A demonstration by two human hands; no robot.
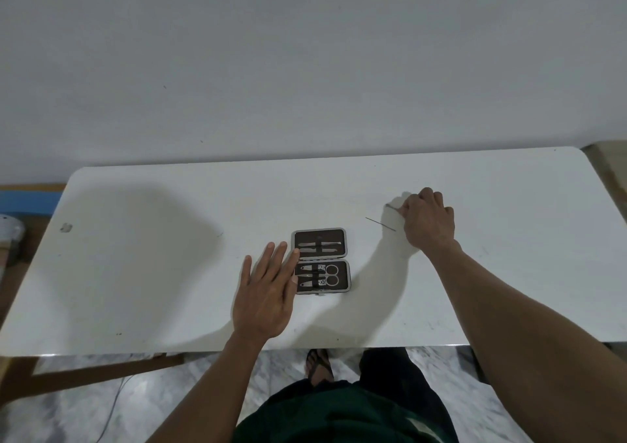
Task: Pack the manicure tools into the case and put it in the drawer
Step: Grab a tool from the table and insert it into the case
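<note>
A small manicure case [320, 261] lies open flat on the white table [152, 273], dark inside with a grey rim. Its far half holds two slim metal tools, and its near half holds clippers and small scissors [330, 275] under straps. My left hand [266, 295] rests flat on the table with fingers spread, fingertips touching the case's left edge. My right hand [428, 220] is farther right, fingers closed on a thin metal tool [393, 207] whose tip pokes out to the left. Another thin tool [380, 224] lies on the table just left of that hand.
A white wall stands behind the table. A small grey object [66, 227] lies near the table's left end. Marble floor, a wooden table frame [95, 373] and my sandalled foot [319, 366] show below the front edge. No drawer is in view.
</note>
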